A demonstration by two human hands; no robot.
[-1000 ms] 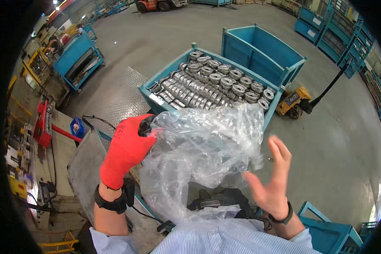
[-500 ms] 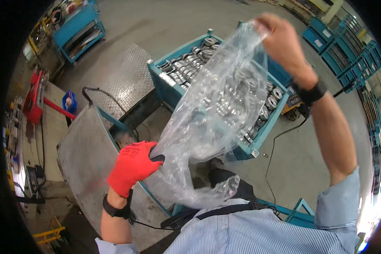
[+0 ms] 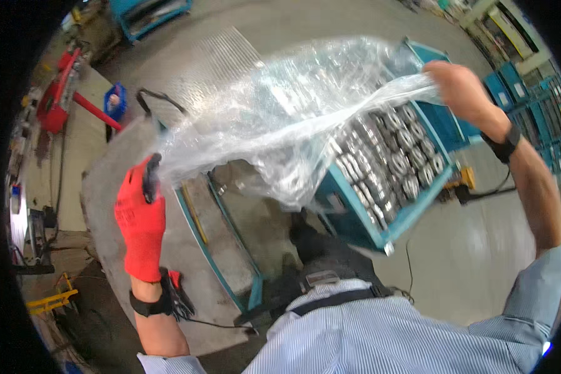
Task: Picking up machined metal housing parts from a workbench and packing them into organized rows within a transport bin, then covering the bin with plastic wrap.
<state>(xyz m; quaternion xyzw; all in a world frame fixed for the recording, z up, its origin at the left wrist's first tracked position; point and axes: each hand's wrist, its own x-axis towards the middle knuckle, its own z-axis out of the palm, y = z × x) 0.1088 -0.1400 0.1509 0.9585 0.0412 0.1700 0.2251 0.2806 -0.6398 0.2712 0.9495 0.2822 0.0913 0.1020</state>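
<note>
A clear plastic sheet stretches between my two hands, bunched along its near edge. My left hand, in a red glove with dark fingertips, is closed on its left end above the grey metal table. Bare and somewhat blurred, my right hand grips the other end. Under and beyond the sheet stands a teal metal bin filled with rows of shiny ring-shaped metal parts. The film covers the bin's left part, while the parts on the right show uncovered.
At my left is the grey metal table with another red-and-black glove lying on it. A red tool stand and a blue basket are farther left. Teal racks stand at the far right. A cable runs along the floor.
My hands have moved apart, the left one leftward and up, the right one rightward and down. The plastic sheet has gone from hanging diagonally to stretched and billowing across.
</note>
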